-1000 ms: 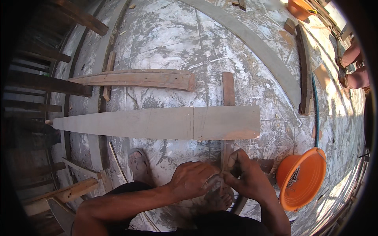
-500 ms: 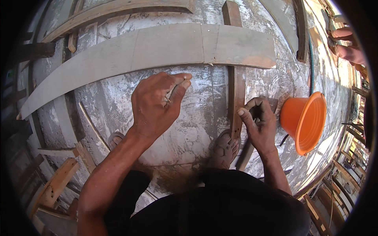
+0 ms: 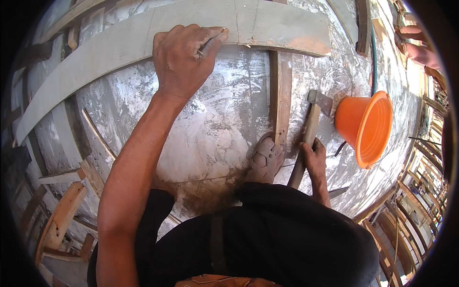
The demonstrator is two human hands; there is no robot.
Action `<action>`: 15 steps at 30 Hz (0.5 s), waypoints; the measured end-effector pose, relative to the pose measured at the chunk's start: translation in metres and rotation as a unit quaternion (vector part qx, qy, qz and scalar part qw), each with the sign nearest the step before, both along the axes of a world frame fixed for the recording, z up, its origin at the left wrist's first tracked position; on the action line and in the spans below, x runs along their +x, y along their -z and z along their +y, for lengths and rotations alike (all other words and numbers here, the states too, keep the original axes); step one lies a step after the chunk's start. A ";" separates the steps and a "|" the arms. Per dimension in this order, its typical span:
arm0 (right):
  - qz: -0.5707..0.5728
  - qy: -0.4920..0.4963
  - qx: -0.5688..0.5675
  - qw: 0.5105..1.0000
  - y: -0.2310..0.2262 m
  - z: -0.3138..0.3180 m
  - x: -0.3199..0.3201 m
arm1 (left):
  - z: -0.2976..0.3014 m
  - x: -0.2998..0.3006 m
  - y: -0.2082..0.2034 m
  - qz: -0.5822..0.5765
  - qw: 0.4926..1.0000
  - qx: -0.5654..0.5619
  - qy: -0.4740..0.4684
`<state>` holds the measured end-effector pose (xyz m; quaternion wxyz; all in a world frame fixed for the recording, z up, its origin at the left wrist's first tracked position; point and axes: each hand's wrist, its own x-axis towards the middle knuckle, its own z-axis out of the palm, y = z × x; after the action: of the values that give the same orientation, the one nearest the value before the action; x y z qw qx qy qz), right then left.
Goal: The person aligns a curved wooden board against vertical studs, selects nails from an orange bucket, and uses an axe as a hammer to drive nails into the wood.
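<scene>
My left hand is at the near edge of a long curved grey board, finger and thumb pinched together. Thin slivers that look like nails show between its closed fingers; how many is hidden. Lower right, my right hand is wrapped round the wooden handle of a hatchet. The hatchet's dark metal head points away from me, with its flared blade toward the orange bucket. A wooden batten runs from under the board toward my sandalled foot.
An orange bucket lies tipped on the stained floor at the right. Battens and timber offcuts crowd the left side. Another person's foot shows at the far right. More timber is stacked lower right.
My left hand has moved away from me, up to the board's edge. My right hand, earlier curled above the hatchet, has come down and closed on its handle. The view has shifted.
</scene>
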<state>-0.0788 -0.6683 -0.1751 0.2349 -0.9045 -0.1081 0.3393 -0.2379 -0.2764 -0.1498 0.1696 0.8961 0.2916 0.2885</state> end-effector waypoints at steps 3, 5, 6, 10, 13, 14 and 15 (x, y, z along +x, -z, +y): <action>0.122 0.112 0.102 0.981 -0.039 0.017 -0.002 | -0.002 0.006 0.003 -0.034 0.999 0.009 -0.023; 0.122 0.091 0.145 0.978 -0.047 0.016 -0.010 | -0.003 0.009 0.007 -0.058 0.998 0.011 -0.036; 0.121 0.079 0.166 0.975 -0.052 0.014 -0.012 | -0.003 0.011 0.009 -0.060 0.997 0.006 -0.043; 0.129 0.122 0.273 0.946 -0.082 0.057 -0.029 | -0.007 0.013 0.010 -0.061 0.997 0.001 -0.040; 0.157 0.016 0.270 0.950 -0.104 0.093 -0.009 | -0.007 0.014 0.011 -0.067 0.997 0.017 -0.040; 0.155 -0.028 0.266 0.951 -0.108 0.106 -0.005 | -0.006 0.012 0.010 -0.069 0.997 0.021 -0.040; 0.096 -0.076 0.252 0.960 -0.113 0.120 -0.008 | -0.007 0.010 0.009 -0.062 0.997 0.024 -0.033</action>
<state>-0.0870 -0.5486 -0.0618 0.4380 -0.7683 -0.2356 0.4030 -0.2281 -0.2831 -0.1591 0.1557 0.8701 0.3032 0.3560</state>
